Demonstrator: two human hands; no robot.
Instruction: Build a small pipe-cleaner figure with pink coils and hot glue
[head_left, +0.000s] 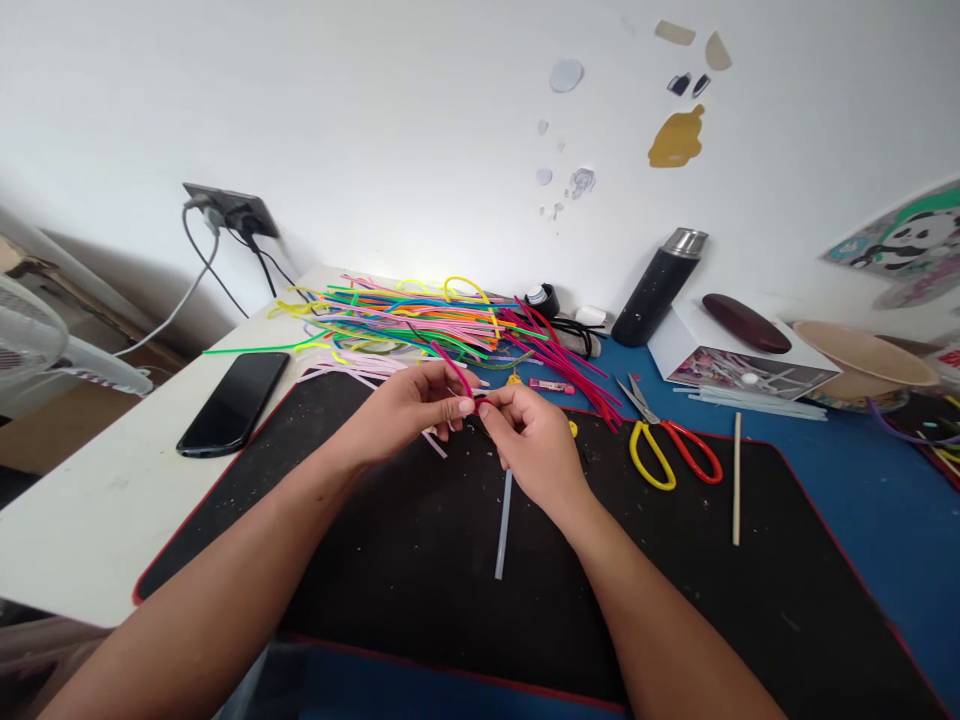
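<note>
Over the middle of the black mat (405,560), my left hand (427,400) pinches a magenta pipe cleaner (451,368) whose free end sticks up and to the left. My right hand (532,430) is closed on the same pipe cleaner close by, its thumb and forefinger meeting the left fingertips where the pipe cleaner bends. The bent part is mostly hidden by the fingers. Just below my right hand a translucent glue stick (504,530) lies on the mat. A pile of colourful pipe cleaners (420,315) lies behind the hands, with magenta pipe cleaners (570,365) at its right.
Right of the hands are scissors (660,425) with yellow and red handles, and a beige stick (736,480). Farther back stand a dark flask (660,285), a white box (739,350) and a bowl (862,355). A black phone (234,405) rests at the left.
</note>
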